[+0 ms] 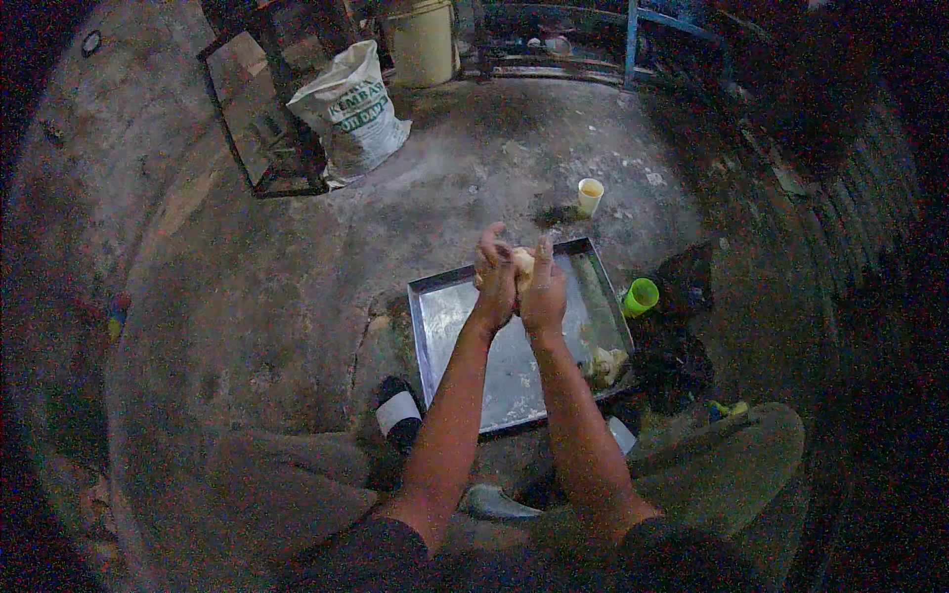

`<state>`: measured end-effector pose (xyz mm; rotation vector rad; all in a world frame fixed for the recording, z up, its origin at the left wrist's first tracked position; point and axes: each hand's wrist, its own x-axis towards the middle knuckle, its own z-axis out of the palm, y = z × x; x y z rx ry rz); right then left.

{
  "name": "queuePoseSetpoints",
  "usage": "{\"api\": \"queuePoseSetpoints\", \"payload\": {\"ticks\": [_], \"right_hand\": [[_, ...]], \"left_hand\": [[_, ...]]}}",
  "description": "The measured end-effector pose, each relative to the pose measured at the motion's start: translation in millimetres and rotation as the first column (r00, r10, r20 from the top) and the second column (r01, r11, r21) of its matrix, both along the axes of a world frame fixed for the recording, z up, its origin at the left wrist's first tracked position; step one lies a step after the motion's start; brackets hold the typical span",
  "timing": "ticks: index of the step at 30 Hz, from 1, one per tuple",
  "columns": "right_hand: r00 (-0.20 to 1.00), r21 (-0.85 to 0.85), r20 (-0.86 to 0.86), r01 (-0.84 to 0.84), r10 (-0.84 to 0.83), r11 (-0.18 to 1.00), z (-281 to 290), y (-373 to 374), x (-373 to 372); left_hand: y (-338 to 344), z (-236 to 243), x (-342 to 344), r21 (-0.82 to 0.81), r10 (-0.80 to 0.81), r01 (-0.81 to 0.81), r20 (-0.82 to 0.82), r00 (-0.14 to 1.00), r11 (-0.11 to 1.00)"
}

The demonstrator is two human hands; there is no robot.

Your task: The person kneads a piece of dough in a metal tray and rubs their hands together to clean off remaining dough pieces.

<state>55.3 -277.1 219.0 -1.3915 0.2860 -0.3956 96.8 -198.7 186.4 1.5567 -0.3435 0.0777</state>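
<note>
A pale, dough-like lump [522,263] is held between my two hands, above the far half of a shallow metal tray [514,385]. My left hand [497,279] presses on the lump from the left, fingers curled. Against its right side is my right hand [543,289], thumb pointing up and fingers closed around it. Both palms partly hide the lump. Another pale, soft-looking clump [606,367] lies in the tray's near right corner, and whitish smears mark the tray floor.
A cream cup [590,199] stands beyond the tray, and a bright green cup [641,297] beside its right edge. Black plastic bags [680,366] lie to the right. Farther off are a white sack [358,124], a cream bucket [423,44] and a dark frame [259,148].
</note>
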Motion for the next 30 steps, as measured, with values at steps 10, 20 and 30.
{"api": "queuePoseSetpoints", "payload": {"ticks": [10, 20, 30], "right_hand": [[0.986, 0.428, -0.106, 0.161, -0.127, 0.889, 11, -60, 3], [0.897, 0.654, 0.028, -0.351, 0.442, 0.670, -44, -63, 0], [0.892, 0.731, 0.077, -0.355, 0.446, 0.583, 7, -26, -14]], "left_hand": [[-48, 4, -55, -0.417, -0.288, 0.253, -0.023, 0.957, 0.873], [-52, 10, -45, -0.194, 0.035, -0.027, 0.037, 0.999, 0.981], [-18, 31, -20, -0.311, 0.280, -0.348, -0.243, 0.929, 0.884]]}}
